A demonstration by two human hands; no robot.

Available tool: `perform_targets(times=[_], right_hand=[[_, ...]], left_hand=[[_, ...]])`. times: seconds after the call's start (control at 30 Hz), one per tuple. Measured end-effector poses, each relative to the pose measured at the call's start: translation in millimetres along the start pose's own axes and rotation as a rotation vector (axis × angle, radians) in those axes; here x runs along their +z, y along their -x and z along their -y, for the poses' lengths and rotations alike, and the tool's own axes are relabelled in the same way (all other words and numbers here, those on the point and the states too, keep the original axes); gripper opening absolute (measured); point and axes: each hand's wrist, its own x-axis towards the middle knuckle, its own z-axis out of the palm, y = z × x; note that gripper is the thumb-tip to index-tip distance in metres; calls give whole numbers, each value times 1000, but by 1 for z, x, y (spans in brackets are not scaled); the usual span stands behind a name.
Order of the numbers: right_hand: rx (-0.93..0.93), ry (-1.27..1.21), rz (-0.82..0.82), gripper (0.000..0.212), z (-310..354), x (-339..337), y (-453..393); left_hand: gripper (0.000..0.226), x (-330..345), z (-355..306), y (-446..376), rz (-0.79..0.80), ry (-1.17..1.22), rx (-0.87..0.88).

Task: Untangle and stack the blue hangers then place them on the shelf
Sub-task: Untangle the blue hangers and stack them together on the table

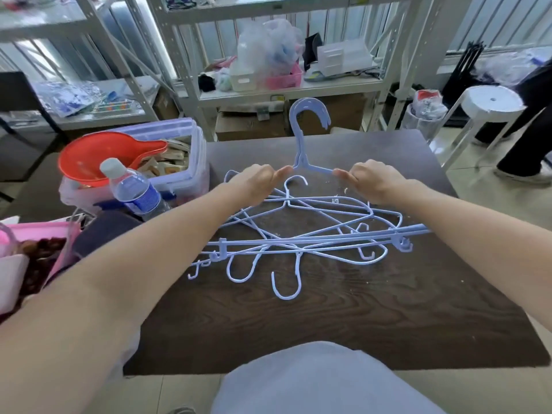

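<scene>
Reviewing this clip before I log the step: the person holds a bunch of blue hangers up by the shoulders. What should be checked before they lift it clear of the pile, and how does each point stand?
1. Left hand gripping the held hangers at the shoulder: ok.
2. Right hand gripping the other shoulder: ok.
3. Hooks of the held hangers lined up together: ok, they overlap closely.
4. Held hangers free of the tangled pile: cannot tell, the hands hide where they meet.
5. Pile untangled: not ok, its hangers cross each other on the table.
6. Room on the shelf: not ok straight ahead, where it is crowded with bins and bags.
</scene>
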Motion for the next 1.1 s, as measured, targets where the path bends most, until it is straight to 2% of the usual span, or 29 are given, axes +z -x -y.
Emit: perform_targets(times=[0.03, 0.13, 0.2, 0.3, 0.37, 0.5, 0.63, 0.7, 0.77, 0.93, 1.0, 1.1], right_hand=[[-18, -4, -1, 83, 1, 6, 1], [-56, 6, -33, 88, 2, 11, 3], [-83, 26, -84, 85, 2, 6, 7], [-96, 26, -130, 71, -1, -4, 21], [-98, -11, -84, 64, -1, -8, 28], [-104, -56, -21, 60, -2, -5, 29], [-95, -29, -49, 55, -6, 0, 34], [-109, 50, -92, 54, -8, 4, 38], [-172, 110, -206, 58, -11, 14, 39], [-252, 121, -394, 65, -34, 64, 41], [-272, 93, -416, 77, -36, 76, 45], [-284, 78, -460, 81, -33, 79, 52]], left_hand=[[39, 4, -1, 3, -9, 20, -13], [40, 9, 0, 8, -13, 136, -8], [32, 8, 2, 11, -50, 81, 24], [44, 5, 0, 19, -171, -15, 105], [47, 6, -1, 23, -219, -46, 132], [51, 13, -7, 24, -155, -66, 62], [44, 24, -9, 27, -174, -37, 90], [43, 28, -11, 32, -177, -3, 86], [45, 36, -13, 36, -188, 7, 88], [44, 60, -15, 47, -135, -107, 77], [42, 68, -15, 49, -149, -162, 93], [51, 74, -11, 51, -163, 15, 103]])
